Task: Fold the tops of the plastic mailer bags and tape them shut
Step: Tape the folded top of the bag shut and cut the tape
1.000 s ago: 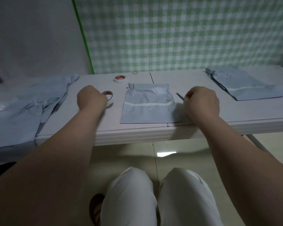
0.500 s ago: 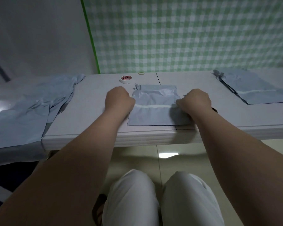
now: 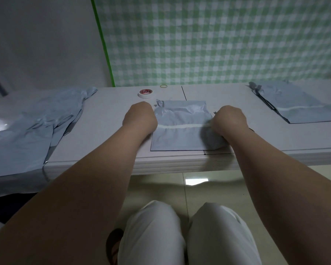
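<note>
A grey-blue mailer bag (image 3: 180, 138) lies flat near the table's front edge, its top folded down. A white tape strip (image 3: 183, 127) runs across the fold. My left hand (image 3: 139, 117) rests at the bag's left edge with fingers curled under; the tape roll it held a moment ago is hidden inside it. My right hand (image 3: 230, 119) sits curled on the bag's right edge, at the strip's end. A thin grey scissors tip (image 3: 215, 112) pokes out past its knuckles and a dark handle part shows by the wrist.
A second tape roll (image 3: 145, 93) and a rubber band (image 3: 163, 86) lie at the back of the white table (image 3: 180, 161). Loose mailer bags (image 3: 36, 127) are piled at the left. A taped bag (image 3: 298, 109) lies at the right.
Both hands came inward from beside the bag to its two side edges. The tape roll that showed next to my left hand is now out of sight.
</note>
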### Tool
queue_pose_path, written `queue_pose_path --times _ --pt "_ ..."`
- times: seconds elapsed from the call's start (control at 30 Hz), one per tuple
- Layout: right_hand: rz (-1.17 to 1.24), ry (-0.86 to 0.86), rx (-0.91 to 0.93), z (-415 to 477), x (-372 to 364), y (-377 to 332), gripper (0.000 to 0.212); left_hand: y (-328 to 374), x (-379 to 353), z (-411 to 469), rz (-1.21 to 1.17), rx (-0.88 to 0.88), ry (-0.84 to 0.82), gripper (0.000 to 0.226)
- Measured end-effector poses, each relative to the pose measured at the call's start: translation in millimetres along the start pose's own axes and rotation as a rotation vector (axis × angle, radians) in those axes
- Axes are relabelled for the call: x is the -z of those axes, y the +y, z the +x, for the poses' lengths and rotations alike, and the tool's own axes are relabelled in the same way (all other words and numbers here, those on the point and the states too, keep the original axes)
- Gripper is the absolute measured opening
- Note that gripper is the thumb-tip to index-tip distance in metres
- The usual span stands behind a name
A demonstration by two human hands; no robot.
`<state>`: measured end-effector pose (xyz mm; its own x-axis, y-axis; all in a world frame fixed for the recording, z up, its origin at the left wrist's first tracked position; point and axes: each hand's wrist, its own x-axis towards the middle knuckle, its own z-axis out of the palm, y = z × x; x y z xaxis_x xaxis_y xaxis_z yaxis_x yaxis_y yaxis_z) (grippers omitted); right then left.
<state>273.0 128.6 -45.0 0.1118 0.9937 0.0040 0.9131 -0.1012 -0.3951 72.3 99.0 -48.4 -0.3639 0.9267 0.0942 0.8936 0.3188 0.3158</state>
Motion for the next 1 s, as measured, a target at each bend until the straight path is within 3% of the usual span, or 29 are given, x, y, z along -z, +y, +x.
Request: queue_pose_path --times 0.17,0.4,0.47,0.53,0.6,0.67,0.73,0.83,1.0 --pt "-0.033 0.001 0.016 -2.0 2.0 -1.4 0.004 4.7 1.0 1.6 0.054 -0.034 -0.041 0.023" --pt "0.085 -0.046 -0.048 4.3 5.1 1.0 0.022 14.2 -4.8 1.5 -0.002 0.04 -0.077 0.01" --pt "0.288 -0.09 -0.084 7.0 6.5 1.7 0.011 12.1 -4.2 7.4 -0.16 0.111 -0.081 0.019" --pt "0.631 -0.162 -0.152 7.2 10.2 1.2 0.018 11.0 1.1 10.2 -0.414 0.179 -0.167 0.013" --pt "0.94 -0.282 -0.21 7.3 16.4 1.4 0.008 10.2 7.1 10.6 -0.87 0.309 -0.269 0.015" --pt "1.208 -0.403 -0.252 4.3 21.1 1.6 0.013 12.6 17.0 2.5 -1.443 0.487 -0.376 0.023" --pt "1.486 -0.502 -0.292 4.6 23.1 4.0 0.01 13.5 19.8 -0.5 -1.767 0.588 -0.392 0.018" --pt "1.844 -0.534 -0.369 11.9 20.1 7.6 0.015 18.4 21.8 0.4 -1.943 0.561 -0.436 0.023" --pt "2.032 -0.425 -0.363 18.0 33.3 12.9 0.002 40.5 25.2 0.0 -1.965 0.35 -0.443 0.042"
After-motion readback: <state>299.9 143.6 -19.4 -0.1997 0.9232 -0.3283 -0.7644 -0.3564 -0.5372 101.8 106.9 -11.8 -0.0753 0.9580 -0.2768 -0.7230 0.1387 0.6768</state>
